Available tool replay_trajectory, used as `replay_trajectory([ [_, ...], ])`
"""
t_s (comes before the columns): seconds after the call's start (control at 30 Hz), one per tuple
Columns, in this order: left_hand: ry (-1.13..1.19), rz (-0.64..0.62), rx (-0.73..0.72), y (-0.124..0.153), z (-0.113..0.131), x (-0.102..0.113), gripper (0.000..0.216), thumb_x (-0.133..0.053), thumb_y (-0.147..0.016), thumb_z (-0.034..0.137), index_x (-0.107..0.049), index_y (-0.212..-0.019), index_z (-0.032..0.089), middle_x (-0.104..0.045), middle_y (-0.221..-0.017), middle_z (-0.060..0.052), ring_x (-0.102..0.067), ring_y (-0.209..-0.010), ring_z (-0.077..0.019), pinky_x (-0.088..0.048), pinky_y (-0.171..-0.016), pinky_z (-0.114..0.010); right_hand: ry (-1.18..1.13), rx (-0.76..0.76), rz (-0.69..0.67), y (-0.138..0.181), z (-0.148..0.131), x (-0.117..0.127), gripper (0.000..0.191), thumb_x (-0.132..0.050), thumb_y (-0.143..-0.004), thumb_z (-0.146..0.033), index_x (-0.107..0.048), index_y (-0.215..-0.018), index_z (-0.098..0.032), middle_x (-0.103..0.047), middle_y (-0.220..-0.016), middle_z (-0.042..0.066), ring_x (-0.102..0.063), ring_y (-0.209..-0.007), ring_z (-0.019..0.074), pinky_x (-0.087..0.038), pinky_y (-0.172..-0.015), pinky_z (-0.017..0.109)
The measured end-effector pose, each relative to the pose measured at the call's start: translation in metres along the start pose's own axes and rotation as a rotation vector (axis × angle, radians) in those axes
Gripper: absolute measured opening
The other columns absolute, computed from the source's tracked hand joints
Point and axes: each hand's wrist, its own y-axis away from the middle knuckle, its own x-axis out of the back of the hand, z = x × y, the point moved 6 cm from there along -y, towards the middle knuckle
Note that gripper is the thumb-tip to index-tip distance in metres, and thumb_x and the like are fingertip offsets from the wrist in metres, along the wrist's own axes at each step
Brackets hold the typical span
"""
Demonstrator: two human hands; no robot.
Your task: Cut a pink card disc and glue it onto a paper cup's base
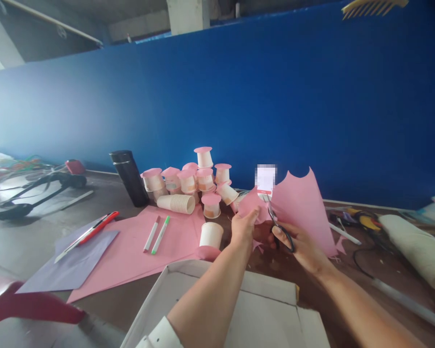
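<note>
My left hand (243, 225) pinches a sheet of pink paper (300, 208) near its lower left, where a rounded piece (249, 203) sticks out. My right hand (300, 244) is closed through the black handles of a pair of scissors (277, 225), whose blades point up into the pink paper just right of my left thumb. The sheet stands upright with a scalloped top edge. Small pink scraps (339, 245) lie on the table under it.
A heap of white paper cups with pink lids (188, 181) and a black flask (129, 177) stand behind. Flat pink sheets (134, 251) with two pens (155, 234), a purple sheet (76, 263), an open white box (261, 309), a paper roll (416, 249) and a blue wall surround me.
</note>
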Motion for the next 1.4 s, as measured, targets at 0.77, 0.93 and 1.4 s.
replay_trajectory([
  [0.77, -0.012, -0.078, -0.113, 0.001, 0.002, -0.004, 0.047, -0.086, -0.056, 0.038, -0.071, -0.089, 0.008, -0.073, -0.079, -0.012, -0.069, -0.068, -0.0223, -0.056, -0.068, -0.034, 0.040, -0.006, 0.018, 0.006, 0.000, 0.009, 0.058, -0.066, -0.077, -0.059, -0.070, -0.115, -0.015, -0.059, -0.066, 0.000, -0.056, -0.063, 0.0157, -0.046, -0.059, 0.027],
  [0.93, -0.043, -0.091, -0.111, 0.000, 0.002, -0.003, 0.046, -0.086, -0.056, 0.038, -0.072, -0.089, 0.009, -0.073, -0.079, -0.011, -0.070, -0.071, -0.0228, -0.056, -0.068, -0.032, 0.109, 0.002, 0.041, 0.007, -0.006, 0.011, 0.047, -0.067, -0.077, -0.056, -0.075, -0.100, -0.017, -0.060, -0.061, -0.001, -0.054, -0.058, 0.0146, -0.044, -0.056, 0.026],
  [1.4, -0.022, -0.104, -0.058, 0.004, 0.000, -0.006, 0.041, -0.082, -0.060, 0.034, -0.071, -0.089, 0.007, -0.073, -0.079, -0.014, -0.069, -0.065, -0.0237, -0.055, -0.061, -0.034, 0.088, 0.007, 0.145, 0.007, 0.002, 0.006, 0.052, -0.067, -0.077, -0.057, -0.073, -0.111, -0.018, -0.056, -0.054, -0.003, -0.052, -0.051, 0.0135, -0.046, -0.054, 0.026],
])
